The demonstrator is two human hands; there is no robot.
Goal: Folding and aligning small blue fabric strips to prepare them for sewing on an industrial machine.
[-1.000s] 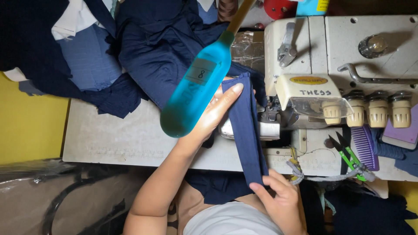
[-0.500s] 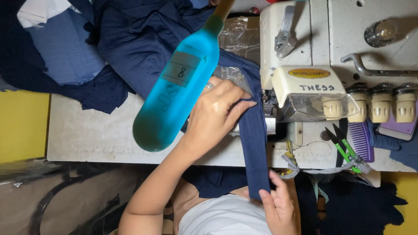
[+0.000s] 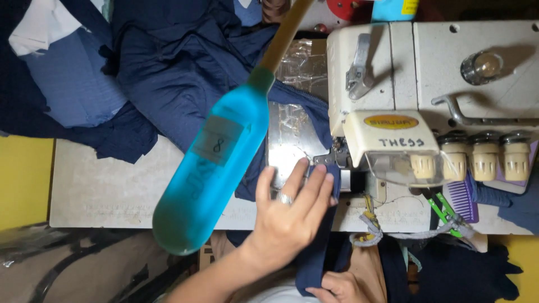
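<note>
Pressing: L hand flat, open on navy strip | R hand pinching strip end

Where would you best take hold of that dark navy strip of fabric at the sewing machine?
Probably the free hanging end of the dark navy fabric strip, pinched from below at the table's near edge; its upper end lies flat under the left hand, and the right hand already grips there.
</note>
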